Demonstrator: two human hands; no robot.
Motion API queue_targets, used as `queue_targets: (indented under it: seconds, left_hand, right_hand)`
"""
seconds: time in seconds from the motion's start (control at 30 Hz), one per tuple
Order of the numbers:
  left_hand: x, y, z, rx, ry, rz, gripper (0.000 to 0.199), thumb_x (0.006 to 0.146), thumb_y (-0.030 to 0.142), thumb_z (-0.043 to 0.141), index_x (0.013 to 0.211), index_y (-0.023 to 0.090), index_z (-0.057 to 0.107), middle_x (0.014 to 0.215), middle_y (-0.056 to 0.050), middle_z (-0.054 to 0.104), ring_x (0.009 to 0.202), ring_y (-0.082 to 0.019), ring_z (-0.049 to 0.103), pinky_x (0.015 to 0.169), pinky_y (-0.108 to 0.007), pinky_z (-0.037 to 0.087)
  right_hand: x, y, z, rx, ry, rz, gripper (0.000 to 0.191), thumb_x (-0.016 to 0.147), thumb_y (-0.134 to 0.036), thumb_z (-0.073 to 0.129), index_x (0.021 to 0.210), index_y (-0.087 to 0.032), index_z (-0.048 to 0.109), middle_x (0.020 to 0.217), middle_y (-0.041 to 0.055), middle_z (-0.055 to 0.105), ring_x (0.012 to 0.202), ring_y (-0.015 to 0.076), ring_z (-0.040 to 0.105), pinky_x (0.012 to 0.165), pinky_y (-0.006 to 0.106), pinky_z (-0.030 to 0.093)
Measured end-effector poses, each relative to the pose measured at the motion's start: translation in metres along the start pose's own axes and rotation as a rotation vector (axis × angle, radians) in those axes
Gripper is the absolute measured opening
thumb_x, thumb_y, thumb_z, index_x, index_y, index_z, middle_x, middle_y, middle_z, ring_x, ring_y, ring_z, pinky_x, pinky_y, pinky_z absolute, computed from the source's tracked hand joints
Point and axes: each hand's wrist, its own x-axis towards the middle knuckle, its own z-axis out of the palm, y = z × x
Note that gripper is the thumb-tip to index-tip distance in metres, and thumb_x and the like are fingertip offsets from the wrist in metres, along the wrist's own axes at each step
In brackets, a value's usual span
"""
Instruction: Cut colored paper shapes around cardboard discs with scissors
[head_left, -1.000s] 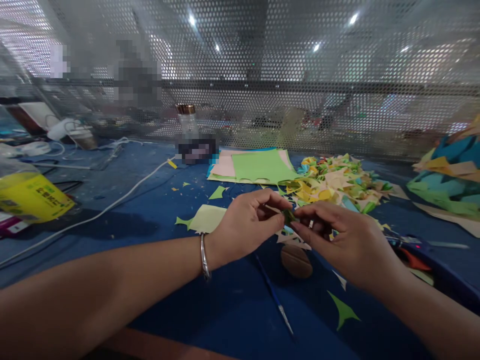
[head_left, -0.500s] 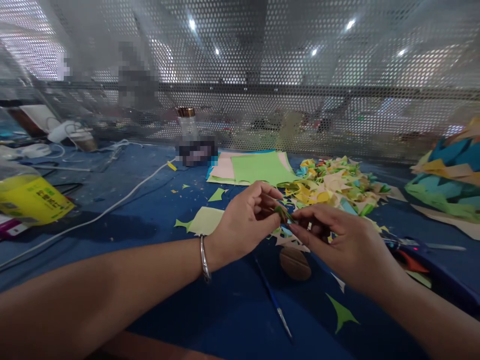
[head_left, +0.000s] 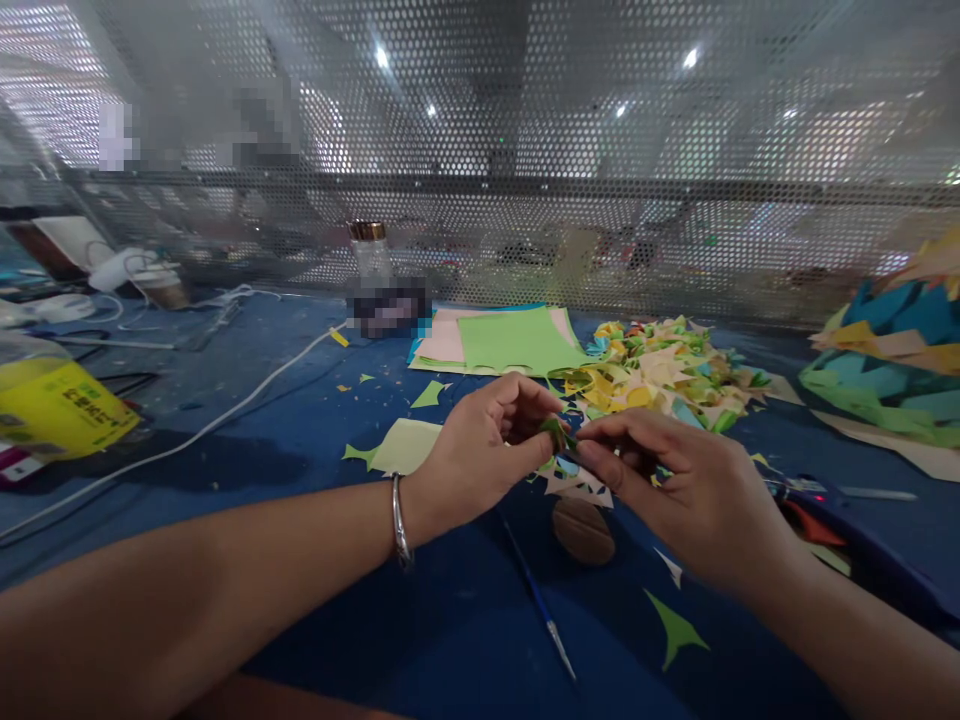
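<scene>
Between my fingertips is a small folded green paper piece [head_left: 555, 433]. My left hand [head_left: 487, 430], with a silver bangle at the wrist, pinches it from the left. The thumb and fingers of my right hand [head_left: 660, 470] are closed on its right end. Just below lies a brown oval piece [head_left: 583, 531] on the blue table [head_left: 337, 620]. A thin blue-handled tool [head_left: 536, 595] with a metal tip rests left of the oval. Behind my right hand is a heap of cut and curled paper pieces [head_left: 667, 365] in yellow, green and peach.
Stacked coloured sheets [head_left: 517, 340] lie at the back. A yellow-labelled container [head_left: 60, 405] stands left, near a white cable [head_left: 247, 400]. On the right are a dark blue tool [head_left: 862, 540] and a layered paper piece [head_left: 892, 350]. Mesh [head_left: 450, 220] runs behind.
The camera view has shifted slightly, moving the scene a little left. Both hands keep their pinch, and the green paper piece has turned slightly between them.
</scene>
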Motion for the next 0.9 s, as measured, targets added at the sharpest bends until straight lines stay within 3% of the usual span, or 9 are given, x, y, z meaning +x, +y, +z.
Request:
queue_targets:
  seconds: [0.17, 0.4, 0.6, 0.8, 0.87, 0.9]
  left_hand:
    - [-0.001, 0.0, -0.001, -0.043, -0.027, 0.001, 0.024, 0.075, 0.02, 0.074, 0.093, 0.019, 0.058, 0.09, -0.002, 0.068, 0.079, -0.012, 0.065, 0.071, -0.026, 0.053]
    - [-0.001, 0.002, -0.003, -0.044, -0.031, -0.004, 0.021, 0.081, 0.019, 0.069, 0.098, 0.018, 0.057, 0.086, -0.001, 0.065, 0.079, -0.012, 0.065, 0.072, -0.026, 0.052]
    - [0.001, -0.002, -0.005, -0.027, -0.005, -0.007, 0.03, 0.078, 0.025, 0.074, 0.102, 0.019, 0.057, 0.081, 0.002, 0.063, 0.076, -0.012, 0.063, 0.07, -0.025, 0.05]
    - [0.002, -0.006, -0.007, -0.058, 0.007, -0.053, 0.031, 0.079, 0.028, 0.074, 0.102, 0.019, 0.056, 0.074, 0.004, 0.064, 0.07, -0.011, 0.064, 0.067, -0.025, 0.049]
    - [0.002, -0.005, -0.007, -0.056, 0.009, -0.063, 0.031, 0.079, 0.029, 0.075, 0.101, 0.019, 0.056, 0.072, 0.004, 0.064, 0.068, -0.011, 0.064, 0.066, -0.024, 0.049]
    - [0.002, -0.004, -0.007, -0.059, 0.007, -0.066, 0.031, 0.078, 0.029, 0.076, 0.1, 0.019, 0.056, 0.072, 0.004, 0.065, 0.068, -0.011, 0.064, 0.066, -0.024, 0.049]
  right_hand:
    - [-0.002, -0.002, 0.001, -0.012, 0.049, -0.003, 0.019, 0.101, -0.031, 0.055, 0.091, -0.024, 0.07, 0.08, 0.0022, 0.073, 0.068, 0.0168, 0.066, 0.06, 0.028, 0.049]
    - [-0.002, -0.001, 0.0, -0.011, 0.064, 0.051, 0.018, 0.099, -0.031, 0.057, 0.088, -0.024, 0.069, 0.071, 0.0, 0.069, 0.058, 0.0149, 0.06, 0.056, 0.028, 0.044]
    - [0.004, 0.005, -0.008, -0.033, -0.065, 0.089, 0.028, 0.098, -0.038, 0.054, 0.081, -0.023, 0.069, 0.063, 0.0001, 0.067, 0.051, 0.0142, 0.059, 0.048, 0.025, 0.043]
    - [0.001, 0.02, -0.039, -0.089, -0.263, 0.248, 0.032, 0.092, -0.049, 0.055, 0.079, -0.026, 0.071, 0.059, 0.0014, 0.069, 0.045, 0.0164, 0.059, 0.045, 0.028, 0.043]
    - [-0.013, 0.033, -0.057, -0.181, -0.242, 0.312, 0.031, 0.094, -0.049, 0.055, 0.086, -0.027, 0.076, 0.069, 0.0042, 0.075, 0.051, 0.0176, 0.065, 0.049, 0.029, 0.047]
    - [-0.025, 0.042, -0.067, -0.245, -0.138, 0.335, 0.03, 0.092, -0.05, 0.058, 0.088, -0.028, 0.078, 0.077, 0.0061, 0.078, 0.053, 0.0183, 0.066, 0.048, 0.03, 0.046]
